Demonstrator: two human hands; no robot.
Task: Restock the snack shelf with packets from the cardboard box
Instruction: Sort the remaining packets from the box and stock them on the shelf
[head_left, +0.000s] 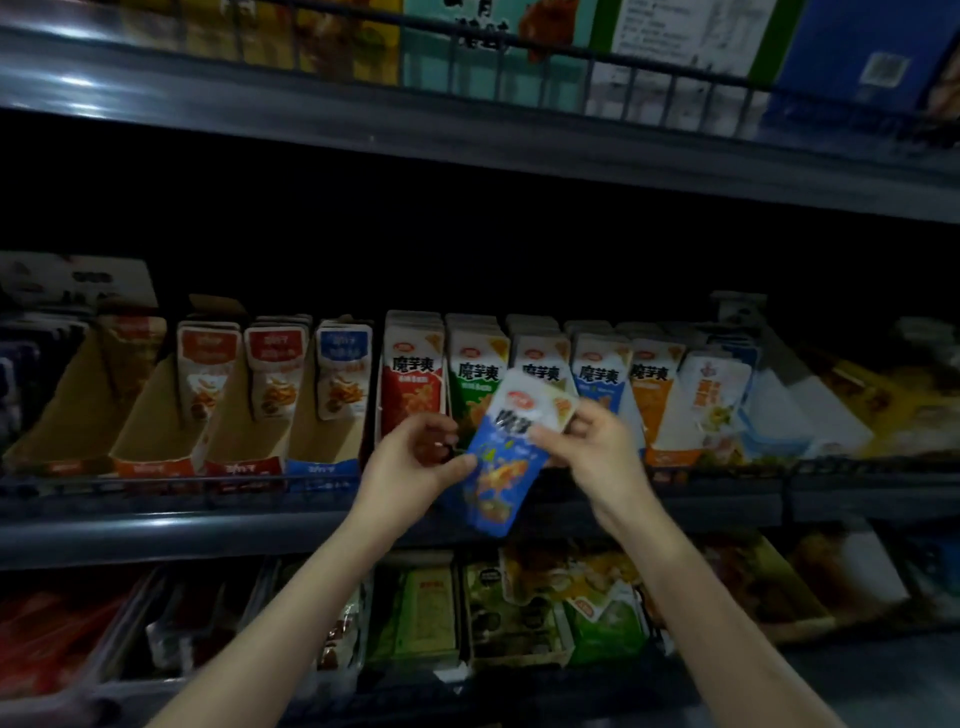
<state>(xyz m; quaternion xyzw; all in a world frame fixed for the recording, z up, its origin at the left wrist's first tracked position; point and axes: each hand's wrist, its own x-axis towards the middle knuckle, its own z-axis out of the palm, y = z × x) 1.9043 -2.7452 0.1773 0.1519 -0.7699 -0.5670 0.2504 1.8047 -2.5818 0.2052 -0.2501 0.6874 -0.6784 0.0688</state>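
Observation:
A blue-and-white snack packet (506, 457) hangs tilted in front of the middle shelf, held between both hands. My right hand (597, 447) pinches its upper right part near the white top. My left hand (421, 457) touches its left edge with thumb and curled fingers. Behind it stand rows of the same brand: red packets (413, 384), green packets (475, 374), blue packets (597, 374) and orange packets (652, 389), upright in display trays. The cardboard box is out of view.
Partly filled brown display trays (156, 415) with smaller packets (208, 369) stand at the left of the shelf. A wire rail (182, 480) runs along the shelf front. Boxes fill the upper shelf (467, 124); mixed snack packs (519, 603) lie on the lower one.

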